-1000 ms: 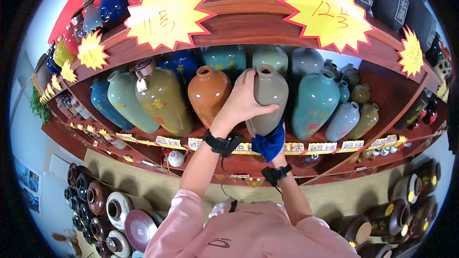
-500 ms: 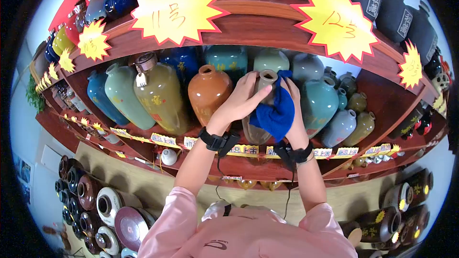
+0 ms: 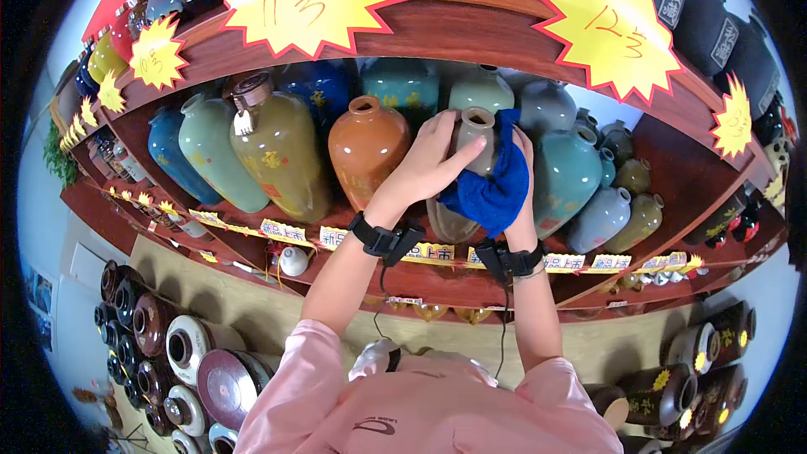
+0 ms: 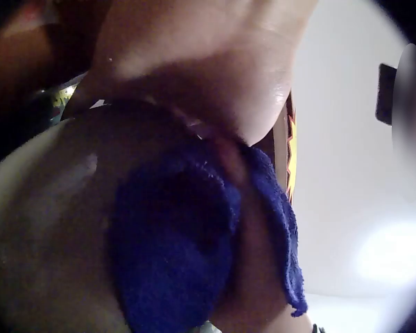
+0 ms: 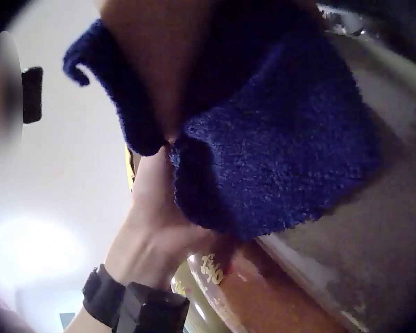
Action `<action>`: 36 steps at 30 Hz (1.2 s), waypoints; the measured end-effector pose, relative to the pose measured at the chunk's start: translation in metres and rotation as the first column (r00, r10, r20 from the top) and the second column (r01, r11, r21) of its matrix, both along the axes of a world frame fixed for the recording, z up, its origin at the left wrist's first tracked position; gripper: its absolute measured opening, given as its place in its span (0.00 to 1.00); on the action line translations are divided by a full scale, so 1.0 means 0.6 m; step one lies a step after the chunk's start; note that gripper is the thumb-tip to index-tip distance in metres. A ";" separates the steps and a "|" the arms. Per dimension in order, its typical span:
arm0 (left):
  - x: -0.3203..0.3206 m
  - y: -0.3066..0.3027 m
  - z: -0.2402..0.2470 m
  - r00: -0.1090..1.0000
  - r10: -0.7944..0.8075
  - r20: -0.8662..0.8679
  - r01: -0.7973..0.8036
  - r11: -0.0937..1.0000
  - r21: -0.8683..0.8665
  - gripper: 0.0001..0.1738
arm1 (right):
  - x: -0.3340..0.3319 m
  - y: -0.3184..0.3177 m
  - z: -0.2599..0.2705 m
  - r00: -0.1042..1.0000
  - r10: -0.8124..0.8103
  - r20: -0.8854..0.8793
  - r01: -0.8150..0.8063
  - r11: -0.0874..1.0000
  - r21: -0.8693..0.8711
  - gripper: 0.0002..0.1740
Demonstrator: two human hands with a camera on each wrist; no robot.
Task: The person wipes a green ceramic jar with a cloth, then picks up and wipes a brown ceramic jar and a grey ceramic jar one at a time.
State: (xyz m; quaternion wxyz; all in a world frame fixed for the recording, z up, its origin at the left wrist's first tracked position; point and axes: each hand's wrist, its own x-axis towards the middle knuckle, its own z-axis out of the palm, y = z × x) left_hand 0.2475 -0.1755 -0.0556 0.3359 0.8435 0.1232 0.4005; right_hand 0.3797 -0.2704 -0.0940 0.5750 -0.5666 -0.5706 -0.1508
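On the shelf stands a grey-brown glazed vase (image 3: 450, 223) with a narrow open neck. My left hand (image 3: 420, 170) grips its upper left side, thumb lying across the shoulder just below the neck. On the opposite side my right hand (image 3: 523, 189) holds a blue cloth (image 3: 496, 193) against the vase, its fingers partly covered by the fabric. The right wrist view shows the fuzzy cloth (image 5: 284, 146) spread over the glazed surface. In the left wrist view the cloth (image 4: 173, 236) hangs down along the vase, and one end sticks out past the hand.
An orange vase (image 3: 368, 147) stands close on the left, a teal vase (image 3: 572, 172) close on the right. Other vases line the back. Above runs a wooden shelf edge (image 3: 471, 29) with star-shaped price signs (image 3: 311, 4). Large jars (image 3: 189, 349) stand on the floor.
My right hand has brought the cloth from the vase's base up to its right shoulder. My left thumb has shifted from the vase's front up near the neck.
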 end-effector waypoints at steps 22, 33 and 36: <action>0.007 -0.012 -0.005 0.975 0.221 -0.029 -0.211 0.958 0.195 0.39 | -0.062 -0.027 -0.218 0.352 0.597 -0.721 -0.583 0.743 0.330 0.29; 0.052 -0.028 -0.006 0.908 0.365 0.205 -0.394 0.911 0.126 0.28 | -0.070 -0.032 -0.196 0.568 0.541 -0.620 -0.494 0.827 0.270 0.25; 0.044 -0.015 -0.001 0.941 0.265 0.210 -0.290 0.952 0.100 0.28 | -0.058 -0.026 -0.211 0.546 0.538 -0.642 -0.530 0.815 0.232 0.37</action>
